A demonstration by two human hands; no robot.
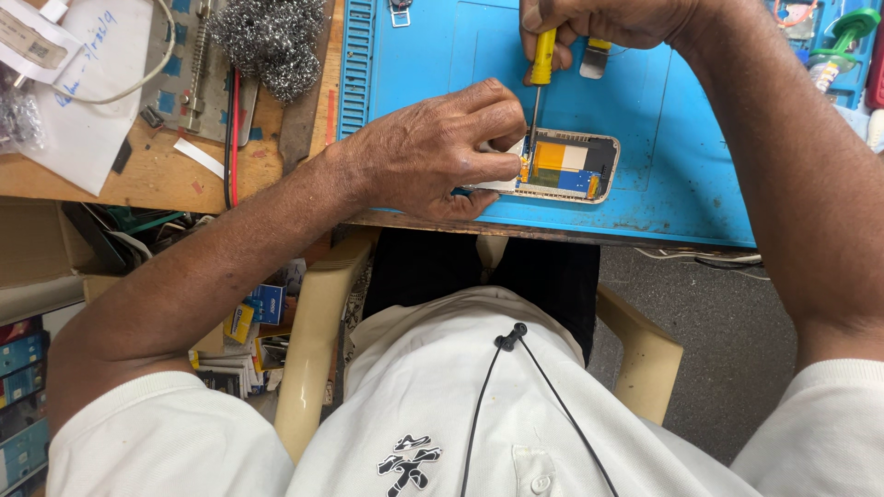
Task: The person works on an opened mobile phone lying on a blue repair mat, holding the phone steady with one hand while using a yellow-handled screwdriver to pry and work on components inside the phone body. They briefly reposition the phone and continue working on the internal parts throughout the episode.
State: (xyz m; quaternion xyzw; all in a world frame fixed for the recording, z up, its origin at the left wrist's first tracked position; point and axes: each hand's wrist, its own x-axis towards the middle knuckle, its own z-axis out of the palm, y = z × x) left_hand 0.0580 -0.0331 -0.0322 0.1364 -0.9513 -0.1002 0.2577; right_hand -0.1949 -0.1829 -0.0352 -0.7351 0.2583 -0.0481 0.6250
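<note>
The opened rectangular phone body (562,166) lies on the blue silicone work mat (672,138) near the bench's front edge. The grey steel-wool wad (272,41) sits at the mat's far left corner.

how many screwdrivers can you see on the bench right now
1. A yellow-handled screwdriver is held upright in the right hand, its tip down in the opened phone that the left hand steadies on the blue mat. Others may lie hidden among the clutter.
</note>
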